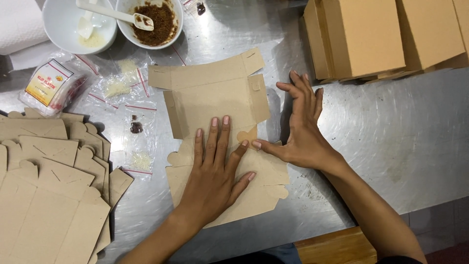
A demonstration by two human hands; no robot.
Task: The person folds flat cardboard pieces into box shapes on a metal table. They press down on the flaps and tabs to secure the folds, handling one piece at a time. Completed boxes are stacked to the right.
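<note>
The left hand [215,171] presses flat, fingers spread, on a creased brown cardboard box blank [215,98]; the right hand [300,132], fingers released, stands edgewise against its side flap on the scuffed steel table [391,137].

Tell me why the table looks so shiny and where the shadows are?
In the head view, light glares off the bare metal table, brightest right of the right hand; soft shadows fall beside that hand and under the raised flap of the flat cardboard box; the left hand looks sharp, not blurred.
</note>
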